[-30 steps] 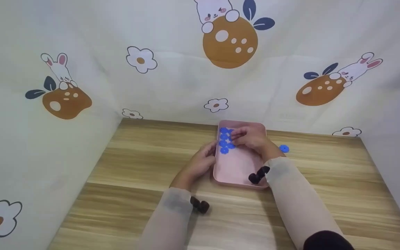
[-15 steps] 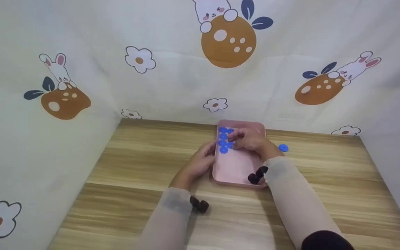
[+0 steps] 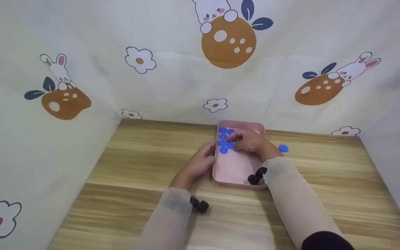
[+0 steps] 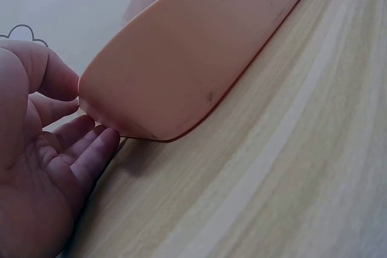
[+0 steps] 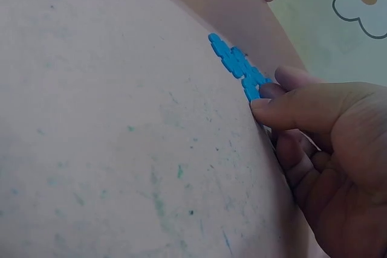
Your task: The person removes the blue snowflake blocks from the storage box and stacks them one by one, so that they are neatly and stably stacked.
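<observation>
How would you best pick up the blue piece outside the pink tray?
Probably pinch the blue piece by its scalloped rim, from above and the right: it seems to lie flat on the table, with the tray and right hand to its left.

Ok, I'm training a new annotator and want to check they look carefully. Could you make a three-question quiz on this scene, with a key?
1. Multiple choice: in the head view, where does the loose piece lie relative to the tray?
a) left of it
b) right of it
c) inside it

2. True or false: the pieces inside the tray are red.

3. Open: which hand touches the tray's outer wall, and which reaches inside?

Key:
1. b
2. False; the inside pieces are blue.
3. Left hand outside, right hand inside.
</observation>
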`<state>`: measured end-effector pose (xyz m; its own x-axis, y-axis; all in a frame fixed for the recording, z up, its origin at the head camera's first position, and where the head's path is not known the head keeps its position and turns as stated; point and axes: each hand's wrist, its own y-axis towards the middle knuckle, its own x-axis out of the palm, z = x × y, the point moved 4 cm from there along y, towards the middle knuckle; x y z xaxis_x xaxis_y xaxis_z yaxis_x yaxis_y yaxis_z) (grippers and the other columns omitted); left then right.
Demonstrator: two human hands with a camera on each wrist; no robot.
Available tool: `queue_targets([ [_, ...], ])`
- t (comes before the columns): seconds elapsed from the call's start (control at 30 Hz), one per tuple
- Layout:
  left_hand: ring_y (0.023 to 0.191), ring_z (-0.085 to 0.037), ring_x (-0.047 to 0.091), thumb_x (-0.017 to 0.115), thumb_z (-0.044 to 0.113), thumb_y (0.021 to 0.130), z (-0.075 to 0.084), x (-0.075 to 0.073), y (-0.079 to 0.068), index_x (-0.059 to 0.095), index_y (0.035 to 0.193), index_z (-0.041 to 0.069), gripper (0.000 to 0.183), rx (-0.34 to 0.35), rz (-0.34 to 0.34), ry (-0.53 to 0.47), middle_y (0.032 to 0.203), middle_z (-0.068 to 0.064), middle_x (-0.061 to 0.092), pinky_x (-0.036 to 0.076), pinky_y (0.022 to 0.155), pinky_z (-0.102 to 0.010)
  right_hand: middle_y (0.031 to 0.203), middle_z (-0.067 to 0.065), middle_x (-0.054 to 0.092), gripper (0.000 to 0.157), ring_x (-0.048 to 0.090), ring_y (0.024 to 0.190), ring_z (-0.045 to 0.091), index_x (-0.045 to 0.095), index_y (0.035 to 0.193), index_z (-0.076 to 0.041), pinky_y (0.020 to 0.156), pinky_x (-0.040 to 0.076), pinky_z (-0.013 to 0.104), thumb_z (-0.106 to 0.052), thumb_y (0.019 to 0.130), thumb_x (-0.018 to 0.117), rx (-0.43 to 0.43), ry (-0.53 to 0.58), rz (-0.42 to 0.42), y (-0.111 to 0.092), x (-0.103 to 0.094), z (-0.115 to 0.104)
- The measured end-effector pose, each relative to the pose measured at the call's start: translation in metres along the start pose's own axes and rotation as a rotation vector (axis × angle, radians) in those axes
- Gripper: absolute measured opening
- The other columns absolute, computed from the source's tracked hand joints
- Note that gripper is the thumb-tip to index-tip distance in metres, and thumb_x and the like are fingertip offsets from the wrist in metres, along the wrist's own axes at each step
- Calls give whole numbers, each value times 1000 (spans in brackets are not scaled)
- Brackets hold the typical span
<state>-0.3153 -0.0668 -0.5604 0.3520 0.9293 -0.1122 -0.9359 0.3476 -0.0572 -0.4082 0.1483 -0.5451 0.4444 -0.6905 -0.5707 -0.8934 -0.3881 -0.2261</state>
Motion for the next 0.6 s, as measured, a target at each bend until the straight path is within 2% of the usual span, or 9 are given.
queue_targets([
  [0.17,161,-31,37,52,2,94,0,0,0,35,168,10,76,6,6,16,172,-17,40,29,135,-48,131,-1,78,40,63,128,27,79,124,-22,115,51,43,-5,88,76,8,-50,4,1,0,0],
  [0.3,161,-31,38,52,2,94,-1,-1,-1,36,167,10,76,6,13,25,172,-16,40,29,135,-48,127,-2,77,39,62,119,25,79,122,-26,104,55,37,-9,88,79,12,-92,15,1,-1,0],
  [0.43,162,-31,37,53,4,94,0,-1,-1,36,168,12,76,-8,18,26,173,-14,40,29,135,-48,123,1,76,40,61,108,24,79,121,-24,91,55,31,-7,85,82,-18,-81,35,0,-2,-1],
  [0.6,162,-30,37,54,5,95,-1,-2,-1,37,168,15,75,-28,23,29,173,-12,39,28,136,-48,117,3,75,41,62,104,24,79,120,-22,89,55,30,-6,83,84,-45,-64,53,0,-2,-1],
])
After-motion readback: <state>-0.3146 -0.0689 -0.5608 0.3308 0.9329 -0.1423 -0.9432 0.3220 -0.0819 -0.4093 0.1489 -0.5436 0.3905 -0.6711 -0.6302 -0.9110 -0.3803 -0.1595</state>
